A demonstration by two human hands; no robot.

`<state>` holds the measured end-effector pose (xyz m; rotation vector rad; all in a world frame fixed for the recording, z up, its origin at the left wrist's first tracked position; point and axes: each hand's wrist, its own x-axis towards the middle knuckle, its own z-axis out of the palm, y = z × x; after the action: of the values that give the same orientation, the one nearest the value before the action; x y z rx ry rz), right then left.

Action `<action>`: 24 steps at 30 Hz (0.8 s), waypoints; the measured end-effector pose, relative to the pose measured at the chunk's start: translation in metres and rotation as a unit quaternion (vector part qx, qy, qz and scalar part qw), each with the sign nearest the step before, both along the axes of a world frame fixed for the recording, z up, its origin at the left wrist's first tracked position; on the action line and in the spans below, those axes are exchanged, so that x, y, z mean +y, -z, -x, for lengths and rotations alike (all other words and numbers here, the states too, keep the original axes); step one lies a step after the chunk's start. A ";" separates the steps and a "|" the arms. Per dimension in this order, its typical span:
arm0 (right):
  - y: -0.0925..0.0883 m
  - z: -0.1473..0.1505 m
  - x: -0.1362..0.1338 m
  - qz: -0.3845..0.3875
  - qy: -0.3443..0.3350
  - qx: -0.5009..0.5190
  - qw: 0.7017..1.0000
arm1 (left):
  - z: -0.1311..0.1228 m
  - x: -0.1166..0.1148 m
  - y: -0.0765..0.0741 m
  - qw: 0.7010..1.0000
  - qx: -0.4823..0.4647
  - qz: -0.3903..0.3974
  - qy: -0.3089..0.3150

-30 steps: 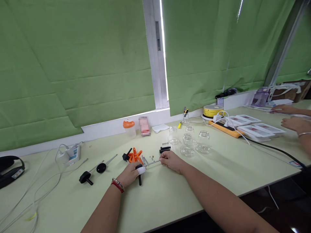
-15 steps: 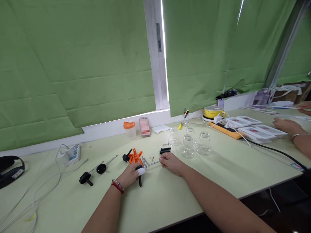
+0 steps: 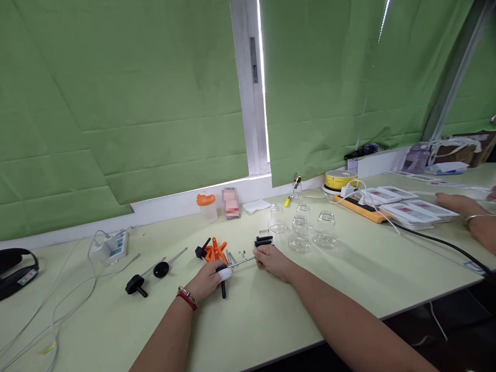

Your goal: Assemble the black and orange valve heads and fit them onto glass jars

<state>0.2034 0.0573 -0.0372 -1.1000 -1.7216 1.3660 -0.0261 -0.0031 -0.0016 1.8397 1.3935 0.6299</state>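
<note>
My left hand, with a white wrap on its thumb, is closed on the black handled end of a metal rod. A black handle sticks down below that thumb. My right hand pinches the rod's other end between thumb and fingers; the tip is hidden. Just behind lie orange plastic parts, a black knob piece, short metal pins, tiny loose parts, black ribbed pieces and a spring. Two similar black-headed rods rest farther left.
Several glass jars stand right of centre, near a yellow screwdriver. An orange-lidded cup is by the wall. Cables and a white power strip lie left; an orange power strip and a co-worker's hand are right.
My two hands and the rod stay almost in place. At the right, the co-worker's hands have shifted, and the far hand has moved toward the frame's edge.
</note>
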 end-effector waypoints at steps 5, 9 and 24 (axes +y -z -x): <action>0.001 0.001 0.000 -0.006 0.006 -0.006 1.000 | 0.001 0.002 0.002 1.000 0.005 -0.005 0.002; 0.004 0.001 0.002 -0.028 0.016 -0.017 0.999 | 0.001 0.002 0.002 1.000 0.007 -0.003 0.000; 0.009 0.002 0.003 -0.064 0.016 -0.037 0.997 | 0.002 0.002 0.003 1.000 0.014 -0.013 0.011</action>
<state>0.2011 0.0608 -0.0461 -1.1130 -1.8104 1.1921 -0.0280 -0.0006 -0.0049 1.8869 1.3874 0.6163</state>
